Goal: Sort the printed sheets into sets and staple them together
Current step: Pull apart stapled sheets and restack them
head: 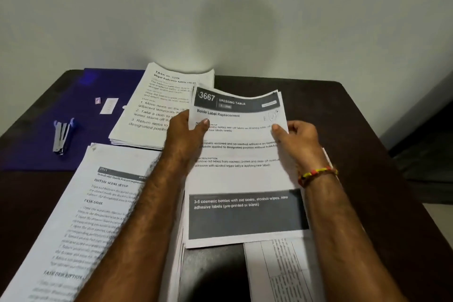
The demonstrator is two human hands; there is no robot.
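Left hand (188,130) and right hand (297,140) each pinch side edge of sheet set (240,174), raised over table (355,115); paper light, floppy, slides apart; grip near top corner for stapler (61,136)

The left arm (137,203) covers part of the words on the big paper stack (81,216), and the bottom edge cuts that stack off. The table sheet (282,270) has print too tiny to read. The two small white bits (107,105) on the blue folder (81,95) are too small to tell.
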